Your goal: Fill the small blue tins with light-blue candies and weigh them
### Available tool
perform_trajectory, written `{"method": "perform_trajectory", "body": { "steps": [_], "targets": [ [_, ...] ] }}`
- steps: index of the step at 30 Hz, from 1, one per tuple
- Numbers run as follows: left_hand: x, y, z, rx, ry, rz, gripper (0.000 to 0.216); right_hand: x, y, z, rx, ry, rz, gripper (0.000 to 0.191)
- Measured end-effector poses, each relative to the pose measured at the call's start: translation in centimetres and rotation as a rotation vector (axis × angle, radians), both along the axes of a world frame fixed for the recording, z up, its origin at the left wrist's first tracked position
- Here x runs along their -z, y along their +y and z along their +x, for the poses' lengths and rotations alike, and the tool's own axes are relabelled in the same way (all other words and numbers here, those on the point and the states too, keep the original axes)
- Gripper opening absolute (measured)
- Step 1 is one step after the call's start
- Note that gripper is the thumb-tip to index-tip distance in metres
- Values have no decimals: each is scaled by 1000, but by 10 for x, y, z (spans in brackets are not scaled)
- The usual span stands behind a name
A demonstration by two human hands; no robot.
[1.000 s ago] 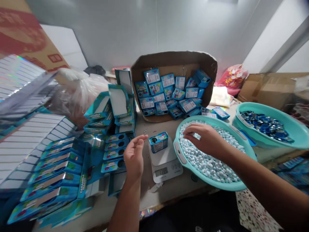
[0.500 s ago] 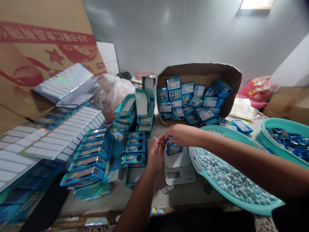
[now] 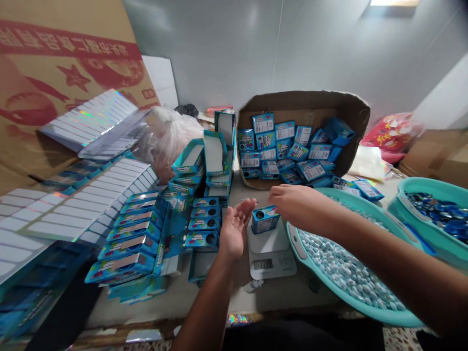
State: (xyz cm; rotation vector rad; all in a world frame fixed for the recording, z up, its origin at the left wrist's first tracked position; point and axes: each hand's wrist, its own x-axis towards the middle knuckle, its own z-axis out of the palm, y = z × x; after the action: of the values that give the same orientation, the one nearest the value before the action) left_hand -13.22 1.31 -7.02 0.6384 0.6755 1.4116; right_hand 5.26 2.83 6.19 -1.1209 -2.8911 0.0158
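Observation:
A small blue candy box (image 3: 265,223) stands on the white kitchen scale (image 3: 272,268), a round dark hole in its top face. Just left of it my left hand (image 3: 236,229) is held palm up with its fingers spread, nothing in it. My right hand (image 3: 287,201) hovers at the box's upper right corner, fingers curled together; what they hold, if anything, is hidden. Below my right forearm lies a turquoise basin (image 3: 298,241) full of white and pale blue candies (image 3: 347,263). The scale's display is too blurred to read.
Blue boxes lie in an open carton (image 3: 303,105) at the back. Rows of boxes (image 3: 203,224) and stacked trays (image 3: 215,151) stand left of my hands. Sheets of white boxes (image 3: 91,200) pile up further left. A second turquoise basin (image 3: 405,187) holds dark blue pieces.
My hands have come apart: the right moved right, and the left turned palm up with its fingers spread. The box on the scale is now more exposed.

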Motion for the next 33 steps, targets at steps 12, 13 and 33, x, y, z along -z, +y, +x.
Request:
{"method": "perform_trajectory", "body": {
  "steps": [12, 13, 33],
  "targets": [
    [0, -1, -1, -76, 84, -62, 52, 79, -113, 138, 504, 362, -245, 28],
    [0, -1, 0, -80, 101, -57, 53, 82, -116, 137, 521, 381, -240, 26],
    [3, -3, 1, -94, 58, -30, 51, 33, -49, 103, 392, 64, -179, 22]
  ]
}}
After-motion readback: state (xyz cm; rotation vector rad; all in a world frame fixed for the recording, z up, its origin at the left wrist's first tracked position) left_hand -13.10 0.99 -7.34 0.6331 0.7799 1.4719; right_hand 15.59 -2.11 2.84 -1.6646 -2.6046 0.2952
